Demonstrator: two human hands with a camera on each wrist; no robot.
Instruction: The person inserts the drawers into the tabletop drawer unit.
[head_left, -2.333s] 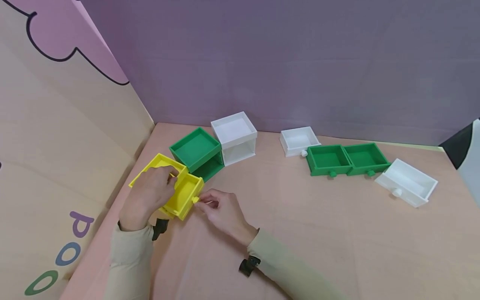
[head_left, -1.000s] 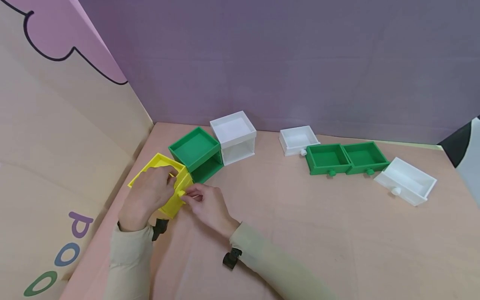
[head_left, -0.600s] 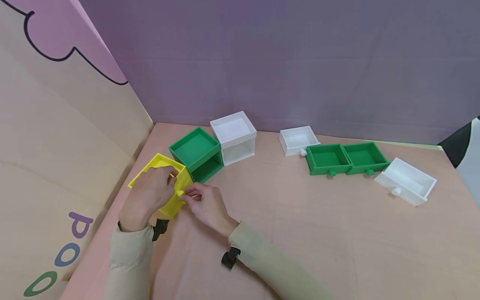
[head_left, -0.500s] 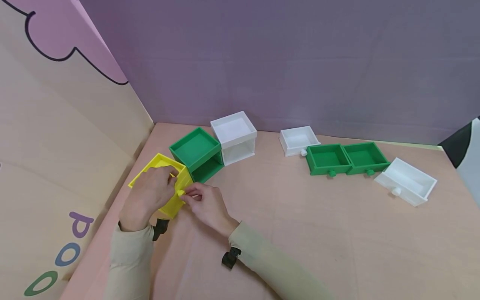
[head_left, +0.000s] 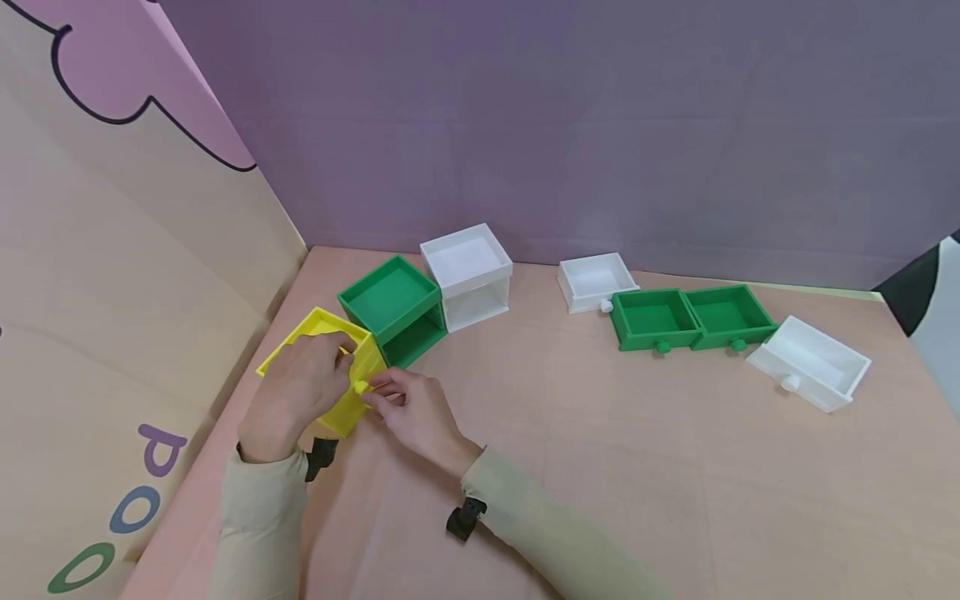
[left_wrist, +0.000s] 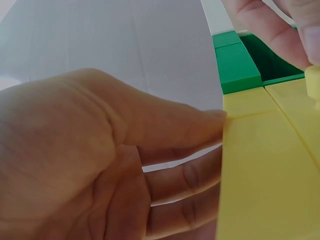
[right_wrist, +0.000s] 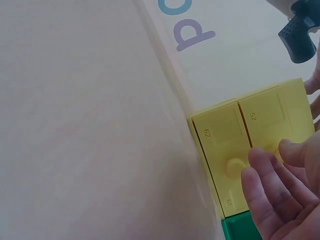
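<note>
In the head view my left hand (head_left: 300,392) grips the yellow cabinet (head_left: 369,358) from its top and left side. The left wrist view shows the thumb against the yellow side (left_wrist: 265,175), with the fingertips hidden behind. My right hand (head_left: 422,412) has thumb and finger at the upper yellow knob (head_left: 362,387). From the right wrist, two yellow drawer fronts stand flush in the cabinet, the one marked 62 (right_wrist: 220,130) and the one marked 57 (right_wrist: 265,117). The lower knob (right_wrist: 235,167) is untouched; fingers partly hide the upper one.
A green cabinet (head_left: 390,300) touches the yellow one, with a white cabinet (head_left: 468,265) beside it, their lower bays without drawers. Farther right lie a small white drawer (head_left: 596,279), two green drawers (head_left: 655,317) (head_left: 726,311) and a larger white drawer (head_left: 812,360).
The upper yellow drawer, sticking out at first, has slid into its cabinet as my right hand moved left with it. My left hand has stayed in place.
</note>
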